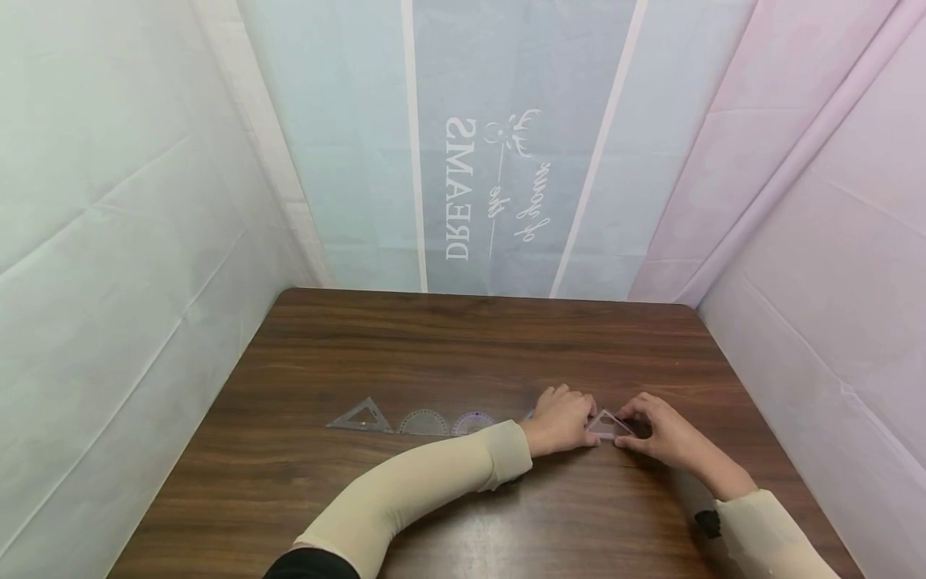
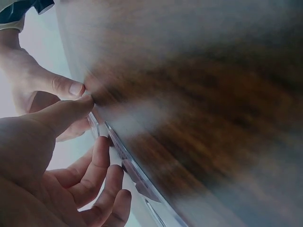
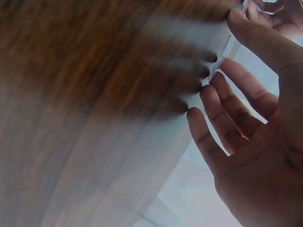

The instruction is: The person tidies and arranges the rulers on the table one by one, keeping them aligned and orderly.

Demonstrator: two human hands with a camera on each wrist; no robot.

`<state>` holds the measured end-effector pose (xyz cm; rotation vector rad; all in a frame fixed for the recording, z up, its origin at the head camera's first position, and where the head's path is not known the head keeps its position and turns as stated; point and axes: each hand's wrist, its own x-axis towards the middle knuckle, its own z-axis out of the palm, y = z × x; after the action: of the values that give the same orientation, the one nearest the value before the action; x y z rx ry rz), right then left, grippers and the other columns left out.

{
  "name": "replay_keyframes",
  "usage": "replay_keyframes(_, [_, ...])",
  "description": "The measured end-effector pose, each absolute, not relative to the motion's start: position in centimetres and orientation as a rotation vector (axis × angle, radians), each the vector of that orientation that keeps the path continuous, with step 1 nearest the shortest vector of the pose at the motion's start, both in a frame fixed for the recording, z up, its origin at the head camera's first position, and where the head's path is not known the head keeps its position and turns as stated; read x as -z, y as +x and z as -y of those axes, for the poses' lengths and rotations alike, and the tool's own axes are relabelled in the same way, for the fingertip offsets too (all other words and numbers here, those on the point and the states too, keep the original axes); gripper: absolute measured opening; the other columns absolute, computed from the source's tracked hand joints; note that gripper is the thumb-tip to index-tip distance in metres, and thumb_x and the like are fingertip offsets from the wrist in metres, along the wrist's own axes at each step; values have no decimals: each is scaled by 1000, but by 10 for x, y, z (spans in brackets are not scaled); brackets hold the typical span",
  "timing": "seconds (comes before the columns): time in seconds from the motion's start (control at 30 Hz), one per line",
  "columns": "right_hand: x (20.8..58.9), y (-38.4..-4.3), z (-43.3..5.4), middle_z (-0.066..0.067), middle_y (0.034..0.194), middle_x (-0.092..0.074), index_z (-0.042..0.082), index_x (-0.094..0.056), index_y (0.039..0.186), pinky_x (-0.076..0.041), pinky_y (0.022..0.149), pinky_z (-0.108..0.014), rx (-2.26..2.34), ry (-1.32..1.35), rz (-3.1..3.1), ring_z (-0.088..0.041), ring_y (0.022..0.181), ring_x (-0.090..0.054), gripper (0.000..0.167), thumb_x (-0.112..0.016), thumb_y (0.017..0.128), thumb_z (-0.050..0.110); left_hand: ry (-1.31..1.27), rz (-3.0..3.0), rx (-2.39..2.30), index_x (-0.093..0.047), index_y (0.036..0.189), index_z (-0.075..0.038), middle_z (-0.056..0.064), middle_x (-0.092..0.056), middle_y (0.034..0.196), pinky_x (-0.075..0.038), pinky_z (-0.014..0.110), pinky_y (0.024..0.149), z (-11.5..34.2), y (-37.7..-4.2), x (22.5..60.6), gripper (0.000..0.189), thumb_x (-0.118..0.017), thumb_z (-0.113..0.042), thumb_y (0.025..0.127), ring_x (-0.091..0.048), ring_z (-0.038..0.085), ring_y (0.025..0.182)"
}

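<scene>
A small clear set square (image 1: 606,425) lies on the table between the two hands, its apex pointing away from me. My left hand (image 1: 563,420) holds its left corner between thumb and index finger, the other fingers reaching out past it. At the right corner, my right hand (image 1: 660,433) pinches it with the thumb on the near side and the index finger on the far side. The right wrist view shows the clear edge (image 3: 227,49) between that thumb and the fingers. Part of another clear piece (image 1: 529,415) shows behind the left hand, mostly hidden.
To the left, in a row, lie a larger clear set square (image 1: 376,416), a clear protractor (image 1: 424,423) and a protractor with purple markings (image 1: 473,421). The left forearm crosses in front of them. Fabric walls surround the brown wooden table (image 1: 463,346) at the back and sides.
</scene>
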<state>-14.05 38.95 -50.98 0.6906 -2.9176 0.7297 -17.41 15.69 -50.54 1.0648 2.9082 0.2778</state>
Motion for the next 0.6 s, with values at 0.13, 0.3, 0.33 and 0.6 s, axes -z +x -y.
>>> replay_keyframes(0.13, [512, -140, -390, 2, 101, -65, 10, -73, 104, -54, 76, -36, -709, 724, 2885, -13, 89, -60, 35, -97, 80, 18, 1068, -2923, -251, -74, 117, -31, -21, -65, 93, -39, 23, 79, -157, -174, 504, 42, -83, -60, 89, -54, 5, 91])
replay_keyframes(0.3, [513, -139, -390, 3, 99, -63, 11, -72, 103, -53, 75, -37, -669, 755, 2838, -13, 87, -58, 37, -98, 78, 18, 1062, -2931, -236, -73, 117, -31, -21, -66, 95, -41, 24, 81, -157, -173, 505, 42, -83, -61, 88, -55, 5, 93])
replay_keyframes(0.33, [513, -138, -390, 3, 99, -63, 11, -72, 104, -53, 75, -37, -671, 753, 2838, -13, 87, -59, 37, -98, 78, 18, 1060, -2931, -237, -73, 117, -32, -21, -66, 95, -41, 24, 81, -158, -173, 505, 42, -83, -61, 88, -55, 5, 93])
replay_keyframes(0.6, [512, -137, -391, 1, 102, -64, 10, -72, 107, -54, 79, -40, -670, 710, 2884, -17, 91, -61, 38, -97, 80, 19, 1067, -2932, -226, -73, 119, -31, -20, -68, 99, -41, 24, 81, -157, -173, 506, 44, -83, -62, 88, -55, 5, 93])
